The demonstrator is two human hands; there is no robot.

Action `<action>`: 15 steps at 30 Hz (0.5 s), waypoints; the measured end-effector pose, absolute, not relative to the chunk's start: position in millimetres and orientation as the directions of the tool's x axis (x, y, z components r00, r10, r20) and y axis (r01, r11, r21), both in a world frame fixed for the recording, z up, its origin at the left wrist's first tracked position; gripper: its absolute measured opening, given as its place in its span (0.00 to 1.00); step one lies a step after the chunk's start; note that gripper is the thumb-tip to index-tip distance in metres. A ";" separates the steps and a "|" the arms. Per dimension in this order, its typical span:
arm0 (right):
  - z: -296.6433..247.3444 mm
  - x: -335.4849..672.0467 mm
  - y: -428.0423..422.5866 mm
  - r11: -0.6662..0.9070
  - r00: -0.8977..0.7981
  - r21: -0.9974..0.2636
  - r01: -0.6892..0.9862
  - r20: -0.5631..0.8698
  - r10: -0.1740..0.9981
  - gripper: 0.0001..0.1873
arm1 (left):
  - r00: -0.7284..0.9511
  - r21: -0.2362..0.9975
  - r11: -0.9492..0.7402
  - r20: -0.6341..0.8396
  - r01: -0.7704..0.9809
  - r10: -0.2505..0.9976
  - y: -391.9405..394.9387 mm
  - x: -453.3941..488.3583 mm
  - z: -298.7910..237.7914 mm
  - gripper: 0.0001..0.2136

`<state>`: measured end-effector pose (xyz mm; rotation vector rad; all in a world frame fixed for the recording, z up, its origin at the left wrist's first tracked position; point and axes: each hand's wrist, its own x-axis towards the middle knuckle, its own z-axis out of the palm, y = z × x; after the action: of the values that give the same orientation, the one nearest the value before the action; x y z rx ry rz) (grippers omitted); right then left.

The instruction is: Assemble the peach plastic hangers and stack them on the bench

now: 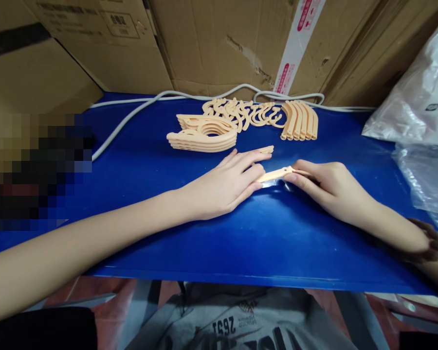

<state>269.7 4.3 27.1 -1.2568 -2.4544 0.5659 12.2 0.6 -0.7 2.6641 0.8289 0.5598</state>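
Note:
My left hand (229,182) is closed on a peach plastic hanger piece (275,174) above the blue table, its fingers covering much of the piece. One more peach end (266,149) sticks out past my left fingertips. With thumb and forefinger, my right hand (326,187) pinches the right end of the same piece, where a thin peach strip (302,172) runs under the fingers. Whether that strip is a separate part is hidden. Beyond my left hand lies a stack of curved peach hanger parts (202,142).
Loose peach hooks (241,113) and a row of curved hanger arms (300,120) lie at the back of the blue table (241,243). A white cable (131,109) runs behind them along the cardboard boxes (219,48). Clear plastic bags (419,97) are at right.

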 end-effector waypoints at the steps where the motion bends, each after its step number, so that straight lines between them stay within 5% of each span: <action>1: 26.8 268.8 4.0 0.527 -0.554 -0.485 0.698 0.101 0.826 0.23 | 0.758 0.383 -0.792 0.277 0.476 0.590 0.6 12.3 -0.6 0.11; 15: 27.3 266.6 1.1 0.551 -0.572 -0.378 0.744 0.066 0.818 0.21 | 0.777 0.318 -0.813 0.267 0.488 0.571 1.7 13.1 -2.2 0.12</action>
<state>266.6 1.1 27.3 -1.3087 -2.5533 0.4566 13.1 1.7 -2.2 2.7389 0.8287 0.5203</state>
